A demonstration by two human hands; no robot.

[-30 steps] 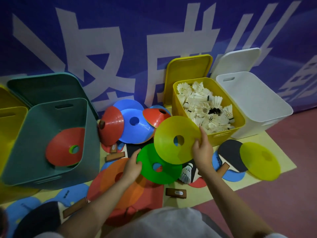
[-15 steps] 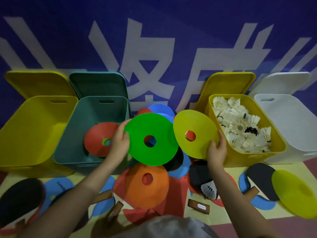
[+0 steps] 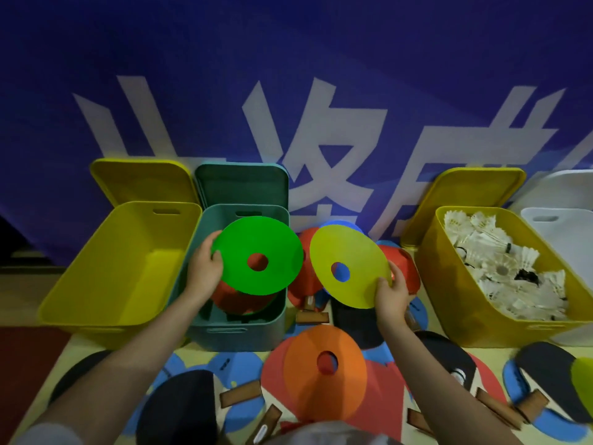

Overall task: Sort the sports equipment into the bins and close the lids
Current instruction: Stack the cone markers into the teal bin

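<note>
Left of the teal bin (image 3: 237, 332) stands a yellow bin (image 3: 96, 303) that looks empty, its lid open against the wall. Over the teal bin my left hand (image 3: 205, 271) pinches the edge of a green disc cone (image 3: 256, 255), which hangs above a red cone (image 3: 237, 300) already inside. Just right of the teal bin my right hand (image 3: 391, 297) grips a yellow disc cone (image 3: 349, 264) by its lower rim, above the pile on the floor. Further right of the teal bin, a second yellow bin (image 3: 449, 303) is full of white shuttlecocks (image 3: 500, 268), and a white bin (image 3: 558, 239) is cut by the frame.

I judge the sorting about half done: the shuttlecocks seem finished, but the cones are only started. An orange cone (image 3: 324, 374), more cones behind it and many paddles (image 3: 179, 409) lie in front of the teal bin, and no lid is closed.

How many cones lie under the green one, and what the white bin holds, I cannot tell.
</note>
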